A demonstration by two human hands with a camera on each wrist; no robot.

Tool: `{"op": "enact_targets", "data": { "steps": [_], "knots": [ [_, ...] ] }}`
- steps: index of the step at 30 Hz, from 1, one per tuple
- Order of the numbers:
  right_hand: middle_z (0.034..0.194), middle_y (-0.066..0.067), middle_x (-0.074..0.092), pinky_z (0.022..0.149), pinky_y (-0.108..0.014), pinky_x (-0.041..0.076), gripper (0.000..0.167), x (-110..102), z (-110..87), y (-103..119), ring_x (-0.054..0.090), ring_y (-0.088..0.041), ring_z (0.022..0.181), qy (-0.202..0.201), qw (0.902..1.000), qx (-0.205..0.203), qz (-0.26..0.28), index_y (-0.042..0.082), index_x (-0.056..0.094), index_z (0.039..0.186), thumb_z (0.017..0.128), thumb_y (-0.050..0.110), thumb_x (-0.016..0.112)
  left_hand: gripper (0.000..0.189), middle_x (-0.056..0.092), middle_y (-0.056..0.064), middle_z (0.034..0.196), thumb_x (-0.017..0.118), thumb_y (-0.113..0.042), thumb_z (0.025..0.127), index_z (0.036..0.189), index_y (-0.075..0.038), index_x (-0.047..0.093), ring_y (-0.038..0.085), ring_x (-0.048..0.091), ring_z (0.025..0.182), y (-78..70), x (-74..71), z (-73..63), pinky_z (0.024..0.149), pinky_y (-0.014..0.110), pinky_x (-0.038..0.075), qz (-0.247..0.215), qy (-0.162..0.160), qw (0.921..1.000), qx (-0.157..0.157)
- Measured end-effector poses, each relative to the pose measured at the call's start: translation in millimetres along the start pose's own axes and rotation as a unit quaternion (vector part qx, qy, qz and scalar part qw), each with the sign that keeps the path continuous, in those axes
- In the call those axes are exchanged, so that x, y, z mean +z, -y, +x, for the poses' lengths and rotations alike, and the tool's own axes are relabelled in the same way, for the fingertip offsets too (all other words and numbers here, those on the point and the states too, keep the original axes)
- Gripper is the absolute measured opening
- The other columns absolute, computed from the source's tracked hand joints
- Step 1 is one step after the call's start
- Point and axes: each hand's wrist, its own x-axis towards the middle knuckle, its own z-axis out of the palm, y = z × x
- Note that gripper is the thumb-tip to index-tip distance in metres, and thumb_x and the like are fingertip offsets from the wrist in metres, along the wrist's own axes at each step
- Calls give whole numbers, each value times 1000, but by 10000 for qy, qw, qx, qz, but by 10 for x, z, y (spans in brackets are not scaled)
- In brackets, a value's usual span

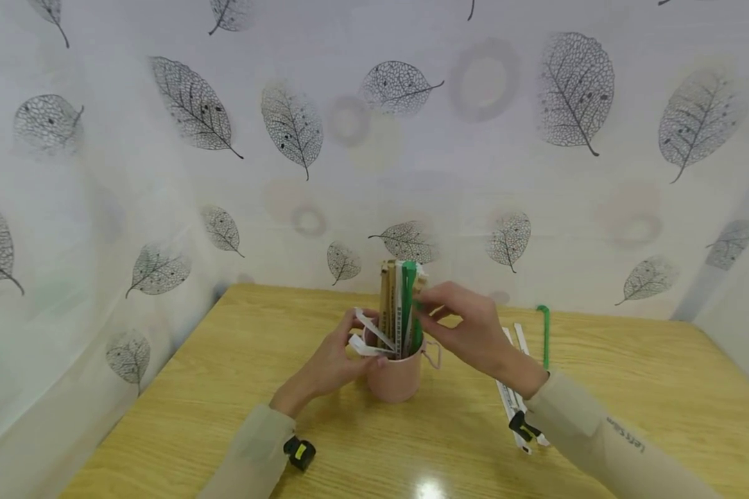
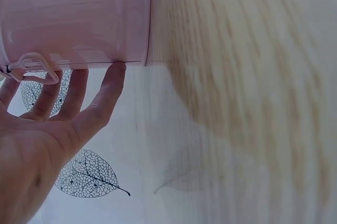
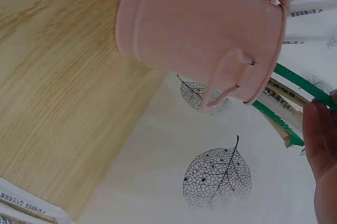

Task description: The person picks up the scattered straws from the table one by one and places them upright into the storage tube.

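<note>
A pink metal pail (image 1: 393,382) with small side handles stands upright on the table, holding a bunch of straws. Brown, white paper-wrapped and green straws (image 1: 408,298) rise from it, and two white ones (image 1: 368,345) lean out to the left. My left hand (image 1: 329,355) grips the pail's left side, thumb at the front rim; its fingers (image 2: 113,84) lie along the wall in the left wrist view. At the upper right of the bunch, my right hand (image 1: 474,331) pinches a green straw (image 3: 303,83) near its top. Its fingertips are partly cut off in the right wrist view.
Right of the pail, several white-wrapped straws (image 1: 505,398) lie on the wooden table (image 1: 225,388), partly under my right forearm. A bent green straw (image 1: 546,336) lies beyond them. A leaf-patterned curtain (image 1: 412,166) hangs behind the table's far edge.
</note>
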Motion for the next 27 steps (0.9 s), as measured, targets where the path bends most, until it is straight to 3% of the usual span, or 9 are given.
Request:
{"op": "enact_targets", "data": {
  "steps": [6,10,14,19,22,24,27],
  "knots": [
    [103,-13,73,69,-22,61,31,-7,-31,-16,74,-25,82,48,9999,143,18,1,70,109,82,-14,75,68,51,4,148,78,-32,90,146,-26,39,24,52,133,-11,-8,-11,111,52,40,32,-31,10000,-37],
    [107,-16,74,71,-23,61,40,-51,-53,-26,75,-27,86,-9,9995,287,114,-2,69,116,80,-17,75,68,50,3,149,77,-33,90,146,-25,38,25,51,134,-5,-9,-8,112,53,40,67,-10,10000,-39],
    [105,-20,75,72,-22,61,48,-155,-86,-57,76,-19,88,-215,9983,529,96,-2,66,125,81,-17,75,69,50,5,149,77,-33,90,147,-25,38,26,52,135,-5,-9,-10,113,55,40,91,1,9999,-59],
    [97,-16,77,68,-18,59,35,-395,-175,-180,75,-11,83,-420,9910,1034,-739,1,71,119,86,-11,72,68,49,2,150,77,-34,90,146,-27,39,25,50,136,-11,-9,-10,115,56,38,145,-10,9998,-100],
    [94,-12,78,64,-21,58,20,-599,-285,-294,75,-18,79,-35,9681,1950,-1571,3,74,111,91,-1,69,68,49,1,151,77,-35,90,146,-28,39,24,50,136,-13,-7,-6,116,56,37,153,-16,9998,-118],
    [93,-13,77,61,-25,57,17,-745,-379,-371,73,-24,77,529,9390,2761,-1982,2,74,109,94,5,67,68,50,2,149,77,-36,90,145,-28,39,24,51,135,-12,-8,-4,114,55,39,159,-16,9998,-133],
    [91,-19,75,57,-31,54,21,-932,-542,-484,70,-26,73,1486,8878,3728,-2251,-3,72,108,92,9,65,68,52,4,146,77,-36,90,146,-29,39,24,53,132,-6,-8,-3,111,54,42,142,7,9998,-133]
  ]
}}
